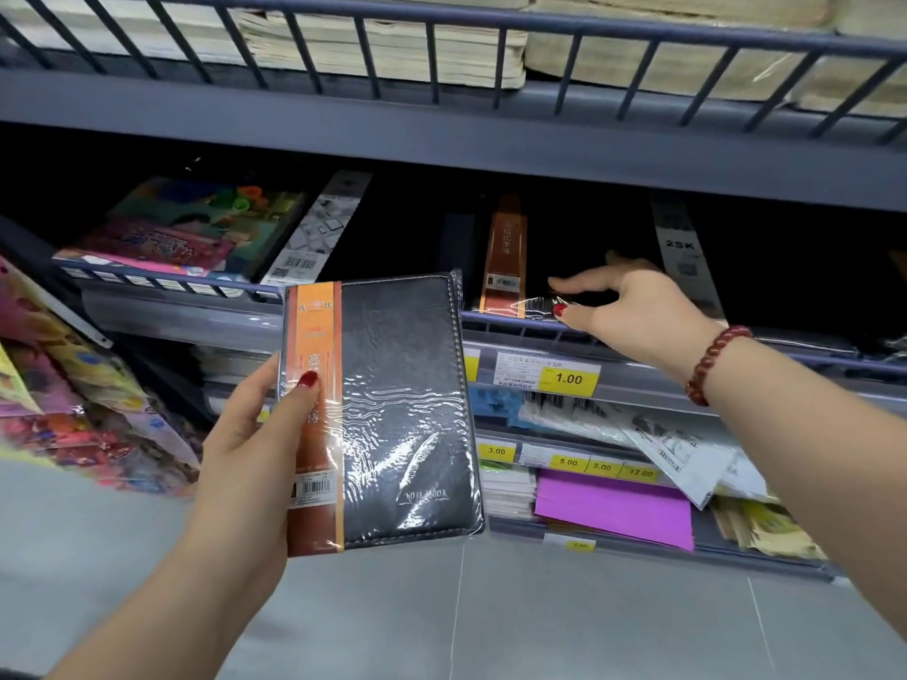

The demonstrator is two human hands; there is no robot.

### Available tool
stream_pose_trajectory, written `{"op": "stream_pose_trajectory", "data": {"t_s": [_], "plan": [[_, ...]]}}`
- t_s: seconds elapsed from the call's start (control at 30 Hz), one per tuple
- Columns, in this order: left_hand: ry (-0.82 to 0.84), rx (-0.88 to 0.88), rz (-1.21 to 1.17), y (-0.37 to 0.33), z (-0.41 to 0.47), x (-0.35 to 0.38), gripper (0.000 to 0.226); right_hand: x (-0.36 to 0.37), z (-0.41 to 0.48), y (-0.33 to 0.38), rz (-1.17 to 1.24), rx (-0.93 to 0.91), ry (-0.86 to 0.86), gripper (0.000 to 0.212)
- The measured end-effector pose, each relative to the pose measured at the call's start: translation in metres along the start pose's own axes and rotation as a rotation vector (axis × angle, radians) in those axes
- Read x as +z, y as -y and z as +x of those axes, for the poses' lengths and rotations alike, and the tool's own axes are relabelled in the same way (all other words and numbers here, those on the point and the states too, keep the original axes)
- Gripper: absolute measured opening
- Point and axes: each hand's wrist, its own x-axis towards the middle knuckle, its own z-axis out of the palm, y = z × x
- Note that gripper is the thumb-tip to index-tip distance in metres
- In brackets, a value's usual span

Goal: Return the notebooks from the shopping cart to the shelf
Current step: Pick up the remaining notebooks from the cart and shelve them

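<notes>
My left hand [267, 434] grips a black leather-look notebook [392, 409] by its left edge. The notebook has an orange band and plastic wrap, and I hold it upright in front of the shelf. My right hand [623, 306] reaches over the rail of the middle shelf [515, 320], fingers spread, palm down. It hovers over black wrapped notebooks [505, 257] with an orange band lying flat there. Its thumb rests near the shiny wrap at the rail. No shopping cart is in view.
Colourful sticker packs [176, 233] lie on the same shelf at the left. Cream paper stacks [392, 46] fill the upper shelf behind a barred rail. Yellow price tags [568, 378] line the edges below. A purple pad [618, 507] and loose packs sit on lower shelves.
</notes>
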Motion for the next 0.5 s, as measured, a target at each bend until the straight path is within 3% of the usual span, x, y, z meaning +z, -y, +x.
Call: {"op": "stream_pose_trajectory", "data": {"t_s": [0.2,0.33,0.5], "plan": [[0.054,0.028,0.015,-0.012,0.006,0.016,0.029,0.002,-0.017,-0.008,-0.028,-0.061,-0.069,0.037],[0.064,0.029,0.012,-0.018,0.014,0.038,0.03,0.007,-0.045,-0.007,0.356,-0.116,-0.25,0.026],[0.179,0.044,-0.001,-0.023,0.019,0.081,0.025,0.017,-0.075,0.005,0.769,-0.12,-0.022,0.044]]}}
